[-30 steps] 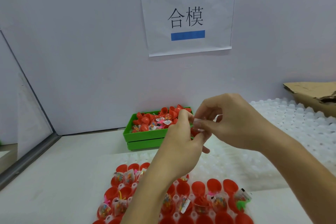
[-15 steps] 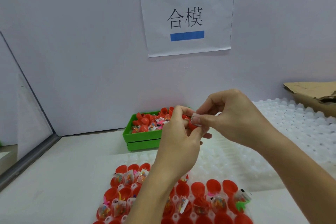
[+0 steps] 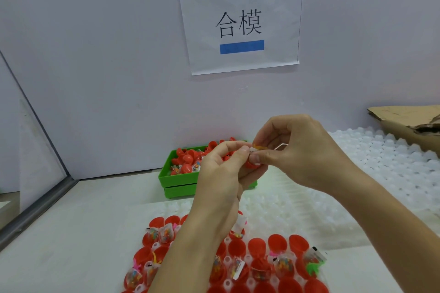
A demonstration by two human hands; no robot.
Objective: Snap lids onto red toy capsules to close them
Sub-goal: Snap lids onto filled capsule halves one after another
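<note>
- Over the last second we have lifted both hands a little and drawn them in over the green bin (image 3: 181, 182); a second ago they met lower, in front of its right end.
- Our left hand (image 3: 222, 173) curls round a red capsule (image 3: 252, 164), held in the air just in front of the bin's right end; only a sliver of red shows between the fingers.
- Our right hand (image 3: 302, 152) pinches something small and pale with an orange edge at the capsule's top; we cannot tell whether it is a lid or a toy packet.
- The pinch now sits tighter against the capsule, so we judge the closing press is under way, not finished.
- Nearer us than the bin, the tray (image 3: 240, 264) holds many open red halves, some with packets, so plenty remains.
</note>
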